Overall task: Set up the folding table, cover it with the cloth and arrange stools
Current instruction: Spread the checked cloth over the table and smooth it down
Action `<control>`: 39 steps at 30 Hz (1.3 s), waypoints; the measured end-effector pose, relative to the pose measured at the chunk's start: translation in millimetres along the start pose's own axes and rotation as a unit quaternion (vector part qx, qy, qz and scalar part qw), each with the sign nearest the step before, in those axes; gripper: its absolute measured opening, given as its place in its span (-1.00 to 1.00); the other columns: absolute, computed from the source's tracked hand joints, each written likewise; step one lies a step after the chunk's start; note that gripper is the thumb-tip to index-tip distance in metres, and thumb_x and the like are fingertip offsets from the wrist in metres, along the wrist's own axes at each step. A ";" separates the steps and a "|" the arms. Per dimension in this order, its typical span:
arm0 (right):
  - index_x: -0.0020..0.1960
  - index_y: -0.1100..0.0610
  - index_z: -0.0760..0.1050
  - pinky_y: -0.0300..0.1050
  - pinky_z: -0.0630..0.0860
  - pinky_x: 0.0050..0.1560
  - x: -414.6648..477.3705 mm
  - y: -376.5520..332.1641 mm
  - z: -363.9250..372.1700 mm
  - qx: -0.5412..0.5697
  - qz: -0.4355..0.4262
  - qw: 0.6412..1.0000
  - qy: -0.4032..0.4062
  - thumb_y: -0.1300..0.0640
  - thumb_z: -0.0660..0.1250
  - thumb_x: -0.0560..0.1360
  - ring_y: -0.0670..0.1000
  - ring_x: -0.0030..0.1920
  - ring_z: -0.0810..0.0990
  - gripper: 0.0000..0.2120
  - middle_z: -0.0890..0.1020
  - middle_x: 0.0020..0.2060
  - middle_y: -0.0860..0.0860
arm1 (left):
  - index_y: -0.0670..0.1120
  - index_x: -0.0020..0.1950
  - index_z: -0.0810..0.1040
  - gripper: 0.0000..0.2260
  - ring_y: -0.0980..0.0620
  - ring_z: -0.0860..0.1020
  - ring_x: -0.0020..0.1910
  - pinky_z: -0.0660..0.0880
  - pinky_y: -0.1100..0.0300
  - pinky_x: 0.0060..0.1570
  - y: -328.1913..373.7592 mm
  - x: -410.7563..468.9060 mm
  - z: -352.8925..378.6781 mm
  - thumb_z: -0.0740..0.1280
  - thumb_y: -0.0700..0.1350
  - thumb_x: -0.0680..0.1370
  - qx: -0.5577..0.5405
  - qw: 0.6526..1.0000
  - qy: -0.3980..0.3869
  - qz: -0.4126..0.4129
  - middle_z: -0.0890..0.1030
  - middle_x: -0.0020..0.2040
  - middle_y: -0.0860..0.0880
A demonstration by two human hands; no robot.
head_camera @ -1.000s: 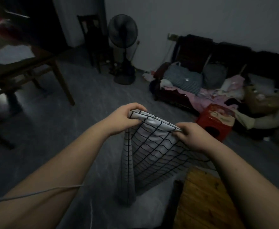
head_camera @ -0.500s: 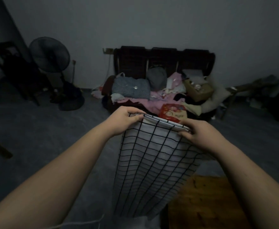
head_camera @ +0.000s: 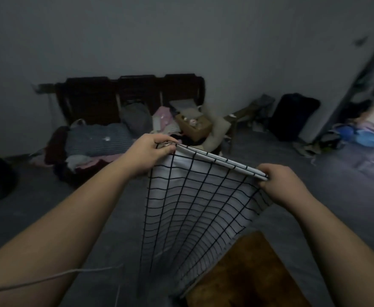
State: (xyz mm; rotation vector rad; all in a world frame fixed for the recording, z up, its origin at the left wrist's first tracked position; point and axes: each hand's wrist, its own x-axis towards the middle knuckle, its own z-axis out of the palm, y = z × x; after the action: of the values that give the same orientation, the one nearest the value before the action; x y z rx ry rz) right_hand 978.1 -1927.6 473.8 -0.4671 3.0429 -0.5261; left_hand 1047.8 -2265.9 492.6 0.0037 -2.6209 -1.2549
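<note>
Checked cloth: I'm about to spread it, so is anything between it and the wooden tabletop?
Nothing visible. The left hand and right hand pinch the checked cloth by its top edge; it hangs across the wooden tabletop, hiding its left side. The rest that shows carries nothing.

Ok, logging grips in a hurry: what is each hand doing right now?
Left hand: closed, gripping the top edge of the checked cloth.
Right hand: closed, gripping the same edge at its other end.
</note>
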 end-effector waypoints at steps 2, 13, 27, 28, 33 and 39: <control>-0.17 -0.10 0.52 -0.04 0.50 -0.23 3.2 14.9 -11.4 0.021 0.044 0.999 0.022 0.13 0.36 0.48 0.00 -0.18 0.54 -0.86 0.58 -0.24 -0.09 | -0.03 0.03 0.70 -0.91 0.20 0.58 -0.12 0.42 0.38 -0.09 4.3 32.8 17.2 0.42 -0.10 0.56 0.014 0.999 -0.024 0.023 0.69 -0.09 0.06; -0.21 -0.03 0.51 -0.03 0.50 -0.23 -16.4 63.9 -72.3 -0.018 0.290 0.943 0.162 0.22 0.34 0.44 0.14 -0.16 0.55 -0.84 0.57 -0.29 -0.02 | -0.01 -0.13 0.67 -0.95 0.21 0.50 -0.28 0.39 0.35 -0.26 67.5 188.4 106.9 0.46 -0.07 0.53 -0.004 0.957 -0.218 0.194 0.65 -0.22 0.03; 0.10 0.00 0.54 0.09 0.46 0.02 -79.4 67.4 -88.2 -0.222 0.434 0.831 0.268 0.05 0.29 0.49 0.12 0.08 0.49 -0.80 0.50 0.01 0.00 | 0.02 -0.07 0.62 -0.95 0.33 0.50 -0.29 0.38 0.42 -0.23 172.2 209.6 195.9 0.40 -0.13 0.57 -0.144 0.872 -0.301 0.359 0.60 -0.26 0.14; 0.13 0.00 0.52 0.09 0.45 0.03 -82.9 69.5 -88.6 -0.230 0.432 0.825 0.283 0.04 0.30 0.49 0.12 0.08 0.49 -0.78 0.51 0.02 -0.01 | 0.04 -0.08 0.60 -0.93 0.33 0.50 -0.28 0.38 0.43 -0.23 181.3 206.3 200.3 0.39 -0.13 0.58 -0.147 0.869 -0.299 0.366 0.60 -0.25 0.14; 0.47 -0.10 0.26 0.26 0.33 0.30 -96.1 79.3 -87.5 -0.277 0.393 0.814 0.326 0.12 0.39 0.44 0.09 0.34 0.39 -0.35 0.43 0.34 0.00 | 0.05 -0.06 0.60 -0.95 0.38 0.51 -0.24 0.35 0.50 -0.20 220.1 190.0 220.4 0.40 -0.10 0.57 -0.161 0.861 -0.296 0.381 0.61 -0.20 0.17; 0.43 -0.04 0.35 0.27 0.24 0.29 -98.9 91.4 -98.8 -0.330 0.396 0.807 0.288 0.21 0.35 0.38 0.09 0.35 0.38 -0.37 0.46 0.33 -0.01 | 0.18 -0.15 0.56 -0.82 0.38 0.52 -0.22 0.37 0.50 -0.19 251.1 174.3 228.0 0.40 -0.09 0.57 -0.185 0.843 -0.309 0.400 0.61 -0.22 0.23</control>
State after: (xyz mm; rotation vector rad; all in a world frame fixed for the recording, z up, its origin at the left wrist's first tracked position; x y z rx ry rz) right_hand 1039.5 -1784.2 533.5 1.1743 3.4217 0.5530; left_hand 854.7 -1950.0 584.3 -1.6116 -2.2480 -1.5147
